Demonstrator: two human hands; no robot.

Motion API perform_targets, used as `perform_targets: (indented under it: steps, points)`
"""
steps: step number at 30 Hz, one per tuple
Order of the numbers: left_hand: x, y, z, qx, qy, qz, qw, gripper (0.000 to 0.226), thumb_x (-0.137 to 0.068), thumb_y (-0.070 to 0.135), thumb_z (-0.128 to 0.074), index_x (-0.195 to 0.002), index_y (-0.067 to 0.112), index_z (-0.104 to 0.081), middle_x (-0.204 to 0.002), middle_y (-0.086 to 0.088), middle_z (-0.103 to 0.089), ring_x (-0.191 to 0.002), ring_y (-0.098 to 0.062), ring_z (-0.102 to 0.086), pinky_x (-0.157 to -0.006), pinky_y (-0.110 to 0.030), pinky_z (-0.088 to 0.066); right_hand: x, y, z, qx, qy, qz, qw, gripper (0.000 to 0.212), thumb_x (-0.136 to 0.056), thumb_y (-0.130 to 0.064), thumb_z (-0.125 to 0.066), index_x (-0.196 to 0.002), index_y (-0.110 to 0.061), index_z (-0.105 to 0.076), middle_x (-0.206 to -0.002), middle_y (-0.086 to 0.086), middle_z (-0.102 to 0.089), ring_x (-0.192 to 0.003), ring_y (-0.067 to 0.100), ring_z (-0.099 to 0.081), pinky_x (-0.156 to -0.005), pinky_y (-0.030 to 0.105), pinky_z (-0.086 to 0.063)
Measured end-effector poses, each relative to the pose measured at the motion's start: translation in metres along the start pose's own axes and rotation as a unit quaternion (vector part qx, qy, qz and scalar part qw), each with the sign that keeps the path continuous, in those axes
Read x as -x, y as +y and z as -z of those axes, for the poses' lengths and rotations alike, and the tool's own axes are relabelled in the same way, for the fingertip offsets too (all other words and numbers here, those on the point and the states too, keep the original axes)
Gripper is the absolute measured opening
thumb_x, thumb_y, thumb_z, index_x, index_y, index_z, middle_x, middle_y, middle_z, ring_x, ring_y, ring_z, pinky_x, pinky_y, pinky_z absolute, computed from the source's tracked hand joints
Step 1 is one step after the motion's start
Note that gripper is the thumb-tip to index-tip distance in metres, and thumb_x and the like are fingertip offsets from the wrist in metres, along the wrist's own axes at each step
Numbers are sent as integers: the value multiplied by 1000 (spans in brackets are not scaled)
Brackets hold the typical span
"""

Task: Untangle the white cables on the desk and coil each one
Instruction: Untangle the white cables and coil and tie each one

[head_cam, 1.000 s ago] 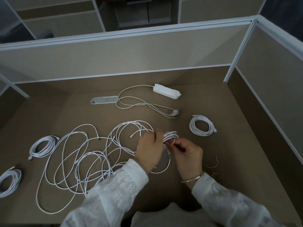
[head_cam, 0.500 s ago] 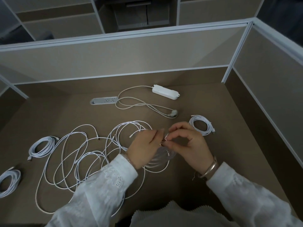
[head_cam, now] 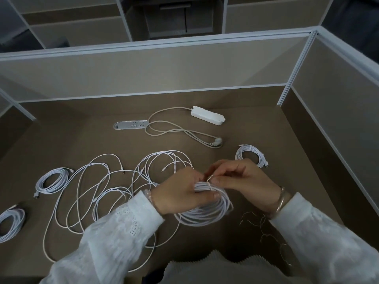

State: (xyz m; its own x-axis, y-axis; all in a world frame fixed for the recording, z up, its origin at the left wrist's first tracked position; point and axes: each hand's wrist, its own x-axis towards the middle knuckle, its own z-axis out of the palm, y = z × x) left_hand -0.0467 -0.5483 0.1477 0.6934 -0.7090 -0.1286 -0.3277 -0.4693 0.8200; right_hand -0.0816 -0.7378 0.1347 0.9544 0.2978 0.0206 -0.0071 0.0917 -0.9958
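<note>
1. Head view, the only view. The left hand (head_cam: 180,191) grips a coiled white cable (head_cam: 207,210); its fingers and thumb curl round the upper part of the bundle, just in front of the person's chest and near the middle of the desk (head_cam: 246,124).
2. The right hand (head_cam: 242,177) pinches a thin pale tie (head_cam: 209,179) between thumb and forefinger at the top of that coil, touching the left fingertips. Whether the tie is wound fully round the strands, I cannot tell.
3. The held coil is a flat ring of many even turns, strands lying close and parallel, clean white, slightly blurred at its lower right edge.
4. To the left of the hands, the loose white cables (head_cam: 98,193) lie on the desk in wide overlapping loops; several cross each other, and a few small connector ends show among them. The left sleeve (head_cam: 114,232) covers part of them.
5. Finished coils lie apart from the tangle: one (head_cam: 51,181) to its left, one (head_cam: 10,224) at the far left edge, partly cut off, and one (head_cam: 252,155) to the right beyond the right hand.
6. Thin wire ties (head_cam: 264,234) lie loose near the right sleeve.
7. Further back: a white power strip (head_cam: 207,115) with its thicker cord looping on the desk, and a grey socket panel (head_cam: 131,125) set into the desk.
</note>
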Motion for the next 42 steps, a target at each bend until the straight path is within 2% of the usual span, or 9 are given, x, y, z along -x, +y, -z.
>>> perform_targets:
  steps: [6, 11, 16, 19, 24, 29, 34, 39, 42]
  points:
    - [4, 0, -1, 55, -43, 7, 998, 45, -73, 46, -69, -78, 2, -71, -59, -5, -62, -53, -10, -55, -55, -32, -45, -2, -10, 4, 124, -64, -16, 990, 14, -79, -2, -71, -91, -9, -67, -88, 9, -69, -81, 22, -66, -78, 31, -54]
    - [6, 0, -1, 57, -67, 27, 996, 31, -82, 30, -75, -78, -1, -71, -61, -15, -61, -52, -14, -53, -53, -28, -42, -2, -16, 2, 278, -58, 23, 959, 14, -80, -13, -74, -82, -24, -67, -79, -5, -70, -74, 11, -67, -73, 26, -54]
    - [7, -3, 12, 149, -104, 65, 981, 27, -81, 43, -71, -80, 16, -75, -45, 2, -43, -41, -13, -39, -46, -22, -34, 8, -17, -4, 396, 2, 115, 911, 9, -85, -26, -61, -83, -17, -63, -81, -9, -59, -77, 5, -57, -69, 17, -46]
    - [10, -5, 14, 267, -166, 87, 945, 25, -83, 36, -66, -79, 13, -76, -42, 5, -27, -37, -11, -23, -44, -22, -27, 15, -19, -10, 449, 10, 186, 874, 14, -88, -26, -52, -83, -15, -60, -85, -9, -55, -75, 0, -50, -68, 16, -43]
    - [9, -10, 8, 411, -252, 138, 865, 38, -73, 44, -78, -78, 7, -73, -40, 11, -24, -34, -5, -13, -40, -15, -24, 25, -12, -17, 513, 81, 249, 817, 20, -91, -21, -49, -82, -10, -64, -94, 2, -56, -80, 13, -56, -61, 35, -51]
    - [6, -14, 7, 463, -343, 167, 800, 37, -77, 45, -73, -82, 9, -72, -43, 10, -15, -33, -4, -13, -39, -12, -25, 26, -14, -20, 559, 51, 358, 746, 25, -96, -18, -47, -87, -7, -68, -117, 5, -61, -117, 19, -51, -101, 32, -39]
    - [2, -18, 14, 455, -453, 172, 747, 34, -85, 42, -66, -88, 9, -73, -45, 11, -18, -34, -4, -16, -41, -16, -22, 19, -13, -19, 548, -22, 342, 763, 25, -96, -15, -44, -95, -4, -67, -104, 10, -67, -109, 19, -55, -103, 26, -38]
    - [3, -13, 19, 405, -435, 201, 778, 31, -82, 38, -71, -83, 6, -71, -42, 10, -19, -32, -3, -15, -39, -15, -19, 14, -22, -21, 555, -86, 333, 758, 10, -86, -4, -55, -90, -5, -64, -93, 7, -64, -89, 18, -55, -82, 27, -46]
    - [5, -5, 19, 318, -353, 220, 852, 23, -85, 28, -69, -77, 6, -70, -40, 6, -26, -32, -3, -20, -39, -15, -21, 9, -28, -21, 575, -124, 301, 751, 8, -82, -3, -63, -84, -10, -60, -84, 3, -59, -80, 14, -48, -73, 22, -39]
